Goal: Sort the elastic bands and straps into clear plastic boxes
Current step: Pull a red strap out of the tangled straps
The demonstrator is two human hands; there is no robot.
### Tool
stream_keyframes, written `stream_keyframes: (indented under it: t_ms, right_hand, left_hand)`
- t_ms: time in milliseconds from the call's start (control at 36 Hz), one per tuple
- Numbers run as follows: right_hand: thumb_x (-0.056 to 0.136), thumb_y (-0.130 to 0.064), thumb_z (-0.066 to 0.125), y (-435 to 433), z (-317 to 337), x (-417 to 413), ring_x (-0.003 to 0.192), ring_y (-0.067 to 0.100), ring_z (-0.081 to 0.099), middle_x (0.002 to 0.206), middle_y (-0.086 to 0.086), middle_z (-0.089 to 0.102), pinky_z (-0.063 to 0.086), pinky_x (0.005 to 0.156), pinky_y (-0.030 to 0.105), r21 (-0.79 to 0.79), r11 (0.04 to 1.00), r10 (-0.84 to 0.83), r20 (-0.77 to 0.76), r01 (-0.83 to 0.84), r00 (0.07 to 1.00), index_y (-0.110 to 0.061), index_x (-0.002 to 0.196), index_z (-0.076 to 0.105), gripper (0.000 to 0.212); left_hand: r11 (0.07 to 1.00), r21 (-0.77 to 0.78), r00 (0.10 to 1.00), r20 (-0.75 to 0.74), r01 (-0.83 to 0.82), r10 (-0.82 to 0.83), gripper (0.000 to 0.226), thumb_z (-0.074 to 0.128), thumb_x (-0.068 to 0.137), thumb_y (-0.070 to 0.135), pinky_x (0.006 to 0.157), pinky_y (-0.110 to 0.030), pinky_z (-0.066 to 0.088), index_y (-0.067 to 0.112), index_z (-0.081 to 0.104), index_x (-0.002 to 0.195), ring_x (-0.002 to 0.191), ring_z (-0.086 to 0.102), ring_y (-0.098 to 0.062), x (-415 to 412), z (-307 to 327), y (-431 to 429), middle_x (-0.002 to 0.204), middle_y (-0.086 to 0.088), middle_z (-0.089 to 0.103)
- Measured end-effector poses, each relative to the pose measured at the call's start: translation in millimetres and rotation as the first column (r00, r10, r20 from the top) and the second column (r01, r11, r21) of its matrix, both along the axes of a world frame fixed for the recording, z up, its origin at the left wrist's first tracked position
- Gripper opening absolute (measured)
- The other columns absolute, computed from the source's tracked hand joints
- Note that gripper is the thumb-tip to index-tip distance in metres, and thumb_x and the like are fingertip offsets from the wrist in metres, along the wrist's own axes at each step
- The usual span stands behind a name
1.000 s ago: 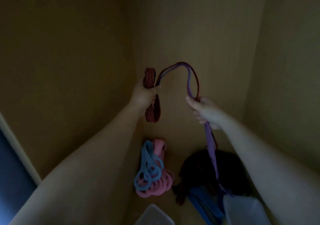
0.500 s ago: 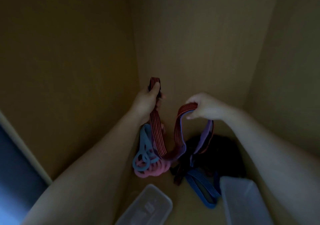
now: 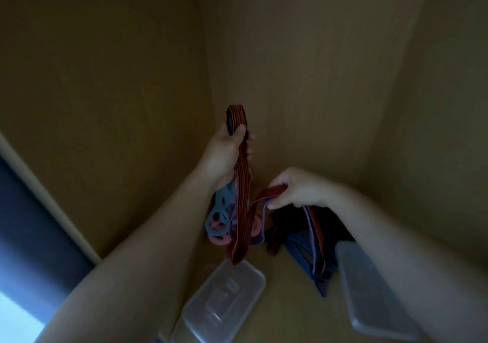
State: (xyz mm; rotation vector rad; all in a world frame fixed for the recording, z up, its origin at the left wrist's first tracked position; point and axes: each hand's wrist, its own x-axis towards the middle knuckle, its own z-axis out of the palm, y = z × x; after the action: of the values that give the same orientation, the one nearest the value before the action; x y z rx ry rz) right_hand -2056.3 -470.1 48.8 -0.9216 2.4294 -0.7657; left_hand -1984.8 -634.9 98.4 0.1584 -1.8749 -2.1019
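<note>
Very dim, murky brown cast all over. Only light comes from the pale bright patch (image 3: 15, 324) low on my left. Soft and grainy; the red striped elastic strap (image 3: 241, 184) smears. Dark heap of straps (image 3: 286, 217) lost in shadow. Faint glint on the clear rectangular plastic box (image 3: 229, 290). Edges bend, wide-angle.

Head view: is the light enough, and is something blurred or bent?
Head view: dim, no glare; the red striped strap is readable, the dark heap under the right hand is lost in shadow; wall edges bow from the wide lens.
</note>
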Motion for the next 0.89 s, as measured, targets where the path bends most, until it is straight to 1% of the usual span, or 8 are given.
stream_keyframes:
  t_ms: [222, 306, 417, 472, 556, 667, 806, 889]
  right_hand:
    - [0.084, -0.018, 0.074, 3.1, -54.3, 25.1, 0.055, 0.008, 0.056, 0.062, 0.001, 0.063, 0.049, 0.063, 0.024, -0.027, 0.999, 0.033, 0.274, -0.027, 0.961, -0.010, 0.077, 0.071, 0.011]
    - [0.093, -0.031, 0.063, 3.5, -67.1, 30.5, 0.064, 0.007, 0.061, 0.070, 0.001, 0.067, 0.051, 0.064, 0.021, -0.033, 0.999, -0.009, 0.317, 0.021, 0.949, -0.009, 0.079, 0.070, 0.027]
    - [0.101, -0.044, 0.040, 10.8, -81.1, 8.7, 0.076, 0.034, 0.063, 0.090, 0.029, 0.064, 0.051, 0.080, 0.043, 0.012, 0.973, -0.232, 0.130, 0.232, 0.964, 0.009, 0.092, 0.064, 0.059]
    - [0.102, -0.031, 0.042, 20.3, -89.9, -6.8, 0.059, 0.030, 0.053, 0.065, 0.020, 0.053, 0.045, 0.063, 0.035, 0.029, 0.939, -0.344, 0.045, 0.343, 0.938, 0.003, 0.069, 0.056, 0.049]
    - [0.097, -0.019, 0.048, 30.3, -103.5, -17.0, 0.051, 0.018, 0.040, 0.056, 0.005, 0.041, 0.036, 0.059, 0.031, 0.173, 0.916, -0.377, 0.054, 0.363, 0.925, -0.013, 0.055, 0.042, 0.043]
    - [0.087, -0.023, 0.062, 30.4, -113.2, -11.0, 0.062, 0.020, 0.054, 0.067, 0.005, 0.053, 0.044, 0.061, 0.029, 0.324, 0.889, -0.379, 0.126, 0.323, 0.917, -0.011, 0.067, 0.054, 0.025]
    - [0.077, -0.007, 0.070, 25.7, -111.5, -8.7, 0.073, 0.025, 0.058, 0.072, 0.010, 0.056, 0.055, 0.072, 0.039, 0.247, 0.897, -0.410, 0.153, 0.367, 0.899, -0.010, 0.063, 0.057, 0.020]
    - [0.076, -0.005, 0.076, 22.6, -94.8, -3.7, 0.090, 0.028, 0.063, 0.081, 0.010, 0.062, 0.051, 0.080, 0.032, 0.146, 0.896, -0.439, 0.151, 0.419, 0.886, -0.005, 0.076, 0.066, 0.010]
  left_hand:
    - [0.992, -0.121, 0.999, 0.014, -0.027, 0.029, 0.020, 0.039, 0.103, 0.024, 0.051, -0.026, 0.039, 0.014, 0.048, 0.088, 0.053, 0.041, -0.013, 4.0, -37.5, 2.0, 0.075, -0.004, 0.050]
    - [0.995, -0.104, 1.000, 0.029, -0.008, 0.011, 0.027, 0.040, 0.103, 0.031, 0.051, -0.028, 0.035, 0.013, 0.049, 0.085, 0.050, 0.040, -0.012, 5.3, -47.6, 2.0, 0.065, -0.002, 0.048]
    - [0.996, -0.086, 0.998, 0.064, -0.022, 0.027, 0.028, 0.040, 0.103, 0.032, 0.051, -0.025, 0.035, 0.013, 0.049, 0.084, 0.047, 0.044, -0.006, 8.8, -55.5, 0.1, 0.055, 0.011, 0.053]
    - [0.998, -0.055, 0.998, 0.057, -0.028, 0.032, 0.028, 0.040, 0.103, 0.032, 0.051, -0.024, 0.035, 0.014, 0.049, 0.083, 0.047, 0.045, -0.006, 9.9, -56.6, -0.8, 0.056, 0.011, 0.054]
    - [0.999, -0.011, 0.998, 0.057, -0.037, 0.038, 0.029, 0.041, 0.103, 0.030, 0.049, -0.024, 0.034, 0.014, 0.049, 0.080, 0.047, 0.042, -0.009, 10.7, -54.1, -2.0, 0.055, 0.009, 0.055]
    - [0.999, -0.032, 0.998, 0.046, -0.038, 0.040, 0.028, 0.042, 0.102, 0.031, 0.051, -0.026, 0.033, 0.015, 0.050, 0.080, 0.049, 0.042, -0.011, 12.4, -52.9, -3.3, 0.055, 0.009, 0.057]
    - [0.998, -0.046, 0.999, 0.043, -0.031, 0.033, 0.030, 0.040, 0.103, 0.029, 0.053, -0.028, 0.032, 0.015, 0.052, 0.079, 0.050, 0.041, -0.013, 14.6, -50.3, -3.9, 0.057, 0.007, 0.058]
    - [0.995, -0.096, 0.999, 0.026, -0.040, 0.043, 0.032, 0.041, 0.102, 0.032, 0.053, -0.029, 0.033, 0.016, 0.054, 0.078, 0.051, 0.042, -0.015, 12.2, -51.6, -7.5, 0.064, -0.002, 0.055]
